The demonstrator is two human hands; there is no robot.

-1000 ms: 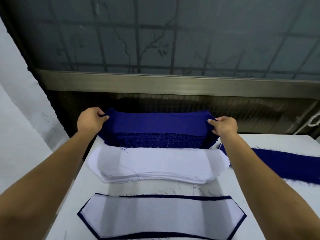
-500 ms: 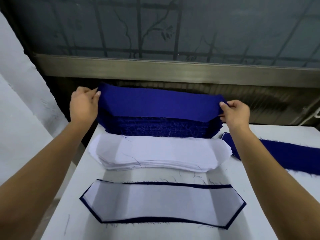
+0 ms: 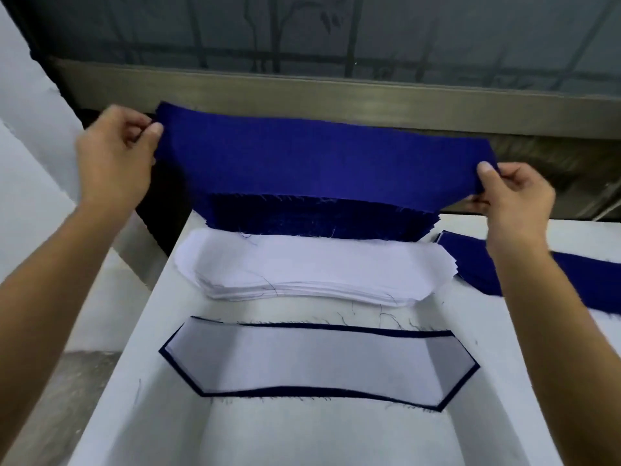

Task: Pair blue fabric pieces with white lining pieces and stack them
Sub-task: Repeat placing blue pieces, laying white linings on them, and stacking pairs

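Blue fabric piece hangs stretched in the air above the blue stack, each end pinched by the fingers of the left hand and right hand. Nearer on the bench lie the white lining stack and one paired piece.

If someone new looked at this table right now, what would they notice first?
First, the blue fabric piece, stretched in the air over the far end of the table, pinched at its ends by the left hand and right hand. Below it sits the blue stack, with the white lining stack in front. Nearest lies a finished pair, white lining on blue.
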